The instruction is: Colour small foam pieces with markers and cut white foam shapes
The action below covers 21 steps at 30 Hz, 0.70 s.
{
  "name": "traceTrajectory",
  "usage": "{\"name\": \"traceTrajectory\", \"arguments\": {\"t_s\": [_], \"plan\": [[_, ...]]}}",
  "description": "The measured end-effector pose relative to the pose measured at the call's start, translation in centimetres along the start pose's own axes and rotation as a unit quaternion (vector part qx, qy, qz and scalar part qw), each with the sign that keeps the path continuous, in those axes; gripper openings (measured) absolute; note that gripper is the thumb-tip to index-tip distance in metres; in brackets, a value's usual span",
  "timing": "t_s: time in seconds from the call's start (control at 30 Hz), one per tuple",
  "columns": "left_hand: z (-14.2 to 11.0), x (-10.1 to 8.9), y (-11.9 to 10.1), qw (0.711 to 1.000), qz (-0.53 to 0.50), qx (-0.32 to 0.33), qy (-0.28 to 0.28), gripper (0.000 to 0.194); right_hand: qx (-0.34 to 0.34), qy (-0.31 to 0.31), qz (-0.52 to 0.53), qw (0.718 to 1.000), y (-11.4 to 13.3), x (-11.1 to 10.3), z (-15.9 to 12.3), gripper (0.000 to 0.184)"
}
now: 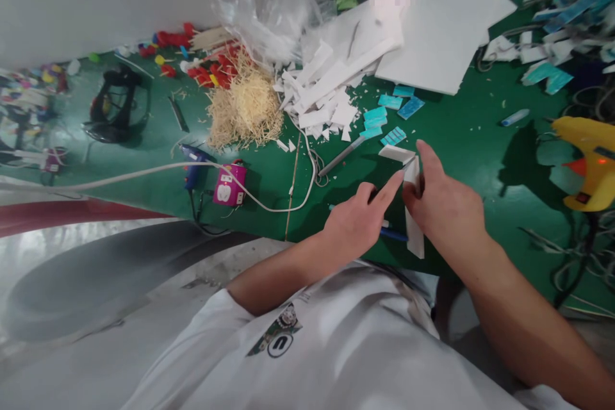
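Observation:
My right hand [446, 202] grips a long white foam strip [416, 237], thumb on its left side and index finger stretched along its far end. A shorter white foam piece [396, 153] meets that end at an angle. With its index finger extended, my left hand [358, 218] reaches to the corner where the two pieces meet. Its thumb is bent apart from that finger, and the other fingers are curled and partly hidden. A blue pen-like stick [394, 234] lies under the left hand, beside the strip.
Beyond my hands lie blue-patterned pieces [375, 118], a grey cutter-like tool [342, 157], white scraps [327, 112] and foam sheets [432, 32]. A yellow glue gun [589, 160] stands at right. Leftward are a wood-stick pile [250, 106], a purple power socket [229, 184], a blue glue gun [193, 163] and a white cable [144, 172].

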<state>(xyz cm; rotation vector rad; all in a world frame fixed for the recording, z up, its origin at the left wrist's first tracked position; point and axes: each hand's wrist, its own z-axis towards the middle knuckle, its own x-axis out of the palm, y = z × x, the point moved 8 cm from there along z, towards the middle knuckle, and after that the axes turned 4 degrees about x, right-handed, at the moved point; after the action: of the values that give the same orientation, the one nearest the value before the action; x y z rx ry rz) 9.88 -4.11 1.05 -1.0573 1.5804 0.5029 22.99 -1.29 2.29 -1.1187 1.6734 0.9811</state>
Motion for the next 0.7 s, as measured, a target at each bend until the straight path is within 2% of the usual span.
{"name": "traceTrajectory", "arguments": {"t_s": [0.13,0.4,0.5,0.7], "plan": [[0.11,0.00,0.18,1.000,0.001,-0.007,0.008,0.073,0.014,0.022,-0.007,1.000,0.11,-0.11,-0.10,0.076],[0.15,-0.39,0.05,1.000,0.008,0.000,0.004,0.073,-0.004,0.009,0.008,1.000,-0.11,-0.04,-0.05,0.075],[0.16,-0.19,0.09,1.000,0.008,-0.003,0.020,0.075,-0.007,0.002,0.015,1.000,-0.10,-0.06,-0.05,0.075],[0.13,-0.06,0.04,0.999,0.025,-0.001,0.029,0.075,0.010,0.020,0.014,1.000,-0.04,-0.18,-0.08,0.076]]}}
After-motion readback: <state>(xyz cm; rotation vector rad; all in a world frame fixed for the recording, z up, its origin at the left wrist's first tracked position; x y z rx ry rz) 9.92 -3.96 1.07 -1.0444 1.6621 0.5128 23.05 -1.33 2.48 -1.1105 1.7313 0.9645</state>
